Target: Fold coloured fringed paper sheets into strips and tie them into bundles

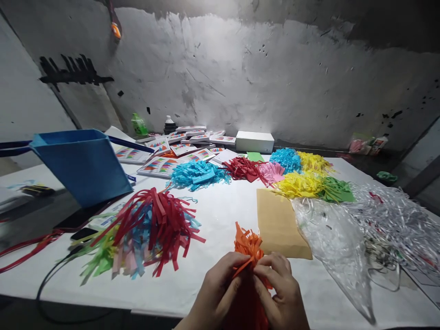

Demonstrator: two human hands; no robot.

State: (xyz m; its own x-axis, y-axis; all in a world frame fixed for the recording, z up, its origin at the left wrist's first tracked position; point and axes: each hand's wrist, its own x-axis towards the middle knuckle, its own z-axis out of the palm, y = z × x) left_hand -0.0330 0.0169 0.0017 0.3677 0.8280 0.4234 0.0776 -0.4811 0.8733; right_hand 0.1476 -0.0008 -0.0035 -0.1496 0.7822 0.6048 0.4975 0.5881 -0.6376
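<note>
An orange paper tassel [248, 243] with a fringed top is pinched between my two hands at the front edge of the table. My left hand [222, 284] closes thumb and fingers on its left side, near one loose orange strip. On the other side my right hand [280, 286] grips it with bent fingers. The lower part of the orange paper hangs in shadow between the palms. To the left lies a loose heap of red, blue, pink and green tassels [156, 224]. A brown paper envelope [282, 224] rests just beyond my right hand.
A blue fabric bag [79, 165] stands at the left, near a black cable [44, 284]. Boxes with printed triangles [160, 166] and a white box [254, 141] line the back. Blue, red, yellow and green fringed bundles [302, 183] lie before them. Clear plastic [330, 229] and silvery strips [395, 220] spread right.
</note>
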